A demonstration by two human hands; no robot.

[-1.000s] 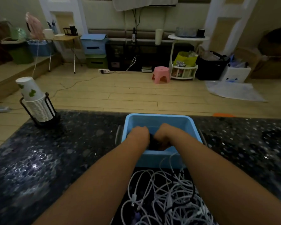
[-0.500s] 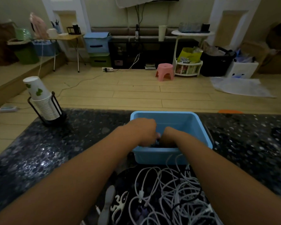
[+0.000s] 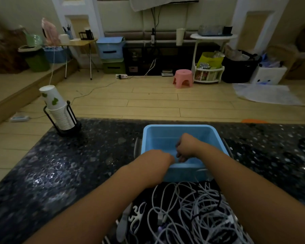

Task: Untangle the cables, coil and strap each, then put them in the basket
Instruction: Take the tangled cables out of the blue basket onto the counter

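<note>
A light blue basket (image 3: 180,128) stands on the dark speckled counter (image 3: 74,173), straight ahead. My right hand (image 3: 187,147) hangs inside it, fingers loosely curled downward with nothing visible in them. My left hand (image 3: 158,156) sits at the basket's near-left rim, and the back of the hand hides its fingers. A tangle of white cables (image 3: 188,206) with a black cable (image 3: 217,203) running through it lies between my forearms, in front of the basket. The near wall hides the basket's floor.
A stack of paper cups in a black wire holder (image 3: 60,113) stands at the counter's far left. A grey strap-like piece (image 3: 123,224) and a white patterned shape (image 3: 136,214) lie left of the cables. The counter's far edge runs just behind the basket.
My left hand has drawn back from inside the basket to its near-left rim. My right hand has risen inside the basket. The dark bundle between the hands is out of sight.
</note>
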